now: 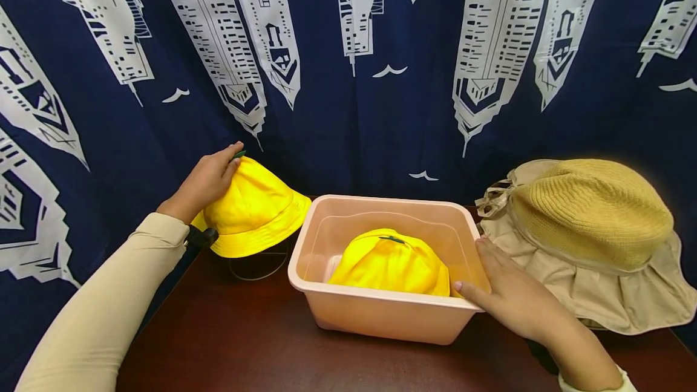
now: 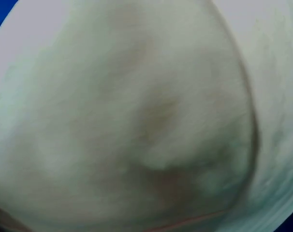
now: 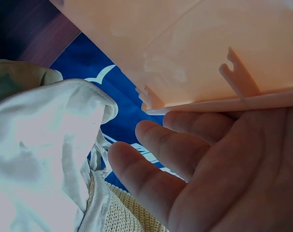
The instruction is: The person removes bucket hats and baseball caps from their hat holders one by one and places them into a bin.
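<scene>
My left hand is at the crown of a yellow bucket hat, its fingers pinching the small green tab on top. That hat is left of a peach plastic bin, above a thin wire ring. Inside the bin lies a second yellow hat, crown up, also with a green tab. On the bin's right rim rests my right hand, thumb across the edge. In the right wrist view, relaxed fingers extend outside the rim. Only a blurred pale surface fills most of the left wrist view.
A straw-coloured knit hat sits on a beige ruffled-brim hat at the right, close beside the bin. Everything stands on a dark reddish-brown table. Behind hangs a navy curtain with white building prints.
</scene>
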Demonstrator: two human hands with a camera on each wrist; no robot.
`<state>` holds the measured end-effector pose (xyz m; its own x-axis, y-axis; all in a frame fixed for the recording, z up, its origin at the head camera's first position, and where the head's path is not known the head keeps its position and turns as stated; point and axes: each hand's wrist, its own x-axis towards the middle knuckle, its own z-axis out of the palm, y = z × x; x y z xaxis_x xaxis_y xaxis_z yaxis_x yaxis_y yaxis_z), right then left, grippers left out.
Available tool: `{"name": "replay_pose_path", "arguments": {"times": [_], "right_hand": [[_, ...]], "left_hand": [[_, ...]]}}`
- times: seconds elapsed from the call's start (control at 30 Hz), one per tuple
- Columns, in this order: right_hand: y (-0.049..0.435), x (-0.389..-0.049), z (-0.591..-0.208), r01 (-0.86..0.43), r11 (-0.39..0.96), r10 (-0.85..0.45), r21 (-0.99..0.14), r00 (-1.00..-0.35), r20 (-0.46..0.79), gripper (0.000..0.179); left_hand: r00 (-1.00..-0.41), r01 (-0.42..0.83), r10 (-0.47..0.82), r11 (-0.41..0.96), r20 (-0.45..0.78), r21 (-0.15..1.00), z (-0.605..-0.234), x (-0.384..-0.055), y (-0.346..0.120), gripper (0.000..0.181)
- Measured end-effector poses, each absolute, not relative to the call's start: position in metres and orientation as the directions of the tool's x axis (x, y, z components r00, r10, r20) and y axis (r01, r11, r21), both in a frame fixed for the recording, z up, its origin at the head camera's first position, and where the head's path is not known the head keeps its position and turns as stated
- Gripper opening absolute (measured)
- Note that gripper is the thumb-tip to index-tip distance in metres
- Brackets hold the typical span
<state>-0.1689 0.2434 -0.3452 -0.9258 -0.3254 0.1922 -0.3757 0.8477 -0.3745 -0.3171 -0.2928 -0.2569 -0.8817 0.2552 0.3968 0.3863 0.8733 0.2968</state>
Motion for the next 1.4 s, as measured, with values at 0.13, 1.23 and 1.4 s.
{"name": "replay_pose_path", "arguments": {"times": [0.13, 1.23, 1.4], "right_hand": [[0.243, -0.167, -0.349, -0.370, 0.842, -0.321, -0.392, -0.928, 0.188, 0.096], [0.241, -0.166, -0.349, -0.367, 0.849, -0.312, -0.379, -0.929, 0.199, 0.094], [0.241, -0.167, -0.348, -0.362, 0.852, -0.309, -0.378, -0.931, 0.195, 0.094]], "left_hand": [[-0.863, 0.397, 0.230, 0.858, 0.449, 0.324, -0.268, -0.319, -0.294, 0.048], [-0.961, 0.195, 0.143, 0.957, 0.236, 0.215, -0.260, -0.317, -0.304, 0.073], [-0.953, 0.217, 0.160, 0.953, 0.257, 0.209, -0.260, -0.317, -0.301, 0.063]]}}
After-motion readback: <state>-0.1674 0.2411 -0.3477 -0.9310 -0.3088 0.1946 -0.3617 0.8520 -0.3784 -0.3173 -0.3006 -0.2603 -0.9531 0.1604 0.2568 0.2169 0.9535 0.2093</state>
